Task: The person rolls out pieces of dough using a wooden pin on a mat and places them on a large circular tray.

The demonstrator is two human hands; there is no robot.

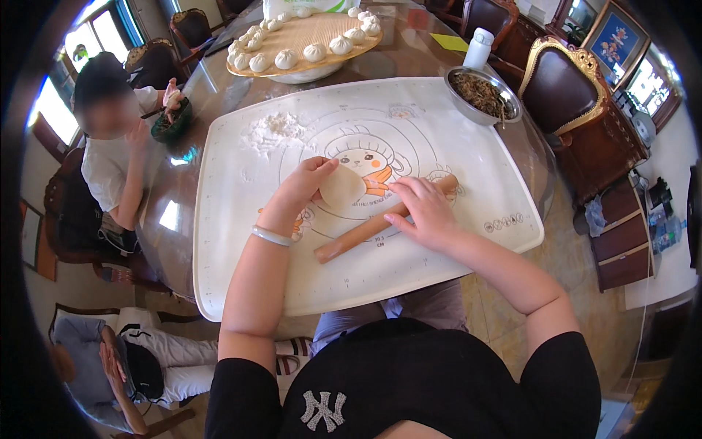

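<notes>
My left hand [298,186] pinches the edge of a thin, round, pale dough wrapper [344,190] between thumb and fingers, just over the mat. A brown wooden rolling pin [351,240] lies slantwise on the white kneading mat [482,146], its near end toward the left. Over the pin's middle is my right hand [430,216], fingers on the far side and thumb on the near side. Loose flour [278,132] is scattered on the mat, beyond my left hand.
Filled buns [287,58] ring a round woven tray [311,35] at the far side. A steel bowl of dark filling [482,95] stands far right, near a white bottle [479,50]. One person [110,161] sits at left with a green bowl [172,126]; another [95,366] sits lower left.
</notes>
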